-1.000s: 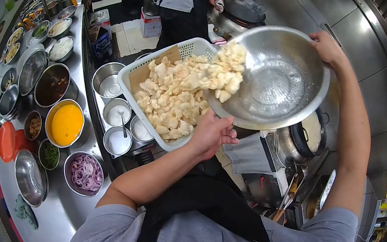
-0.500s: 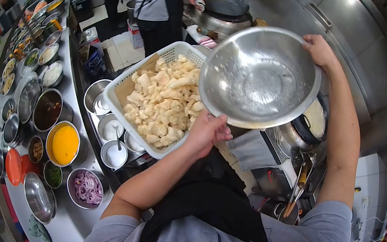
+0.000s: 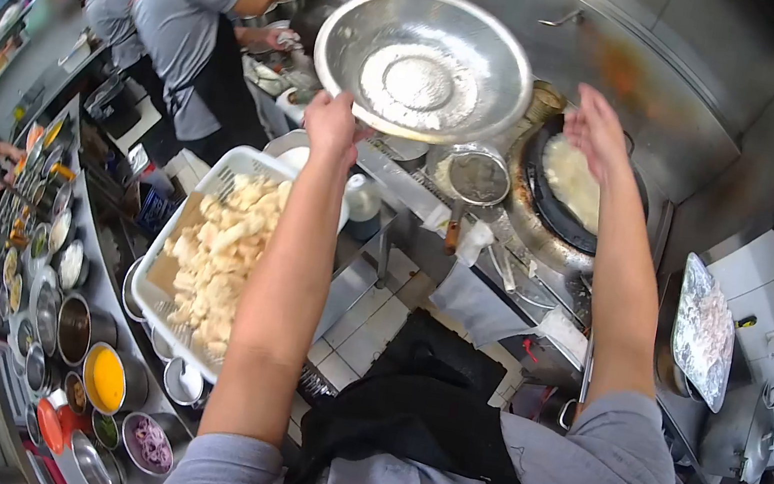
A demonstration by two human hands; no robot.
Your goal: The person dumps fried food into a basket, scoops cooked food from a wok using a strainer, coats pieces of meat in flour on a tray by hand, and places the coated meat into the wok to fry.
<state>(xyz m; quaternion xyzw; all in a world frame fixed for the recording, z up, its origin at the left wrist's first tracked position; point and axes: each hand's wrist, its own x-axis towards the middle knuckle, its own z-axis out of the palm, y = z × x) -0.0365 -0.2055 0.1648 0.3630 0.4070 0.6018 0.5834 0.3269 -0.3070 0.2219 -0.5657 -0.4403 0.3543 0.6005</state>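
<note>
A wide metal bowl (image 3: 424, 71), thinly coated inside with pale residue, is held up in front of me, tilted my way. My left hand (image 3: 329, 127) grips its near rim. Apart from the bowl, my right hand (image 3: 598, 134) is raised with its fingers stretched out and nothing in them. Below that hand sits a wok (image 3: 539, 187) with pale, foamy contents. A white plastic basket (image 3: 148, 283) of light, battered-looking pieces (image 3: 222, 246) stands to the left, partly hidden by my left forearm.
A wire strainer (image 3: 478, 177) rests by the stove. On the left counter stand a container of orange-yellow liquid (image 3: 104, 378) and a bowl of sliced red onion (image 3: 148, 442). A foil-lined tray (image 3: 703, 333) is at the right. A co-worker (image 3: 178, 27) stands at the far left.
My right hand has let go of the bowl's rim and is now apart from it. The bowl has moved left and up in view, still in my left hand. My view has shifted right.
</note>
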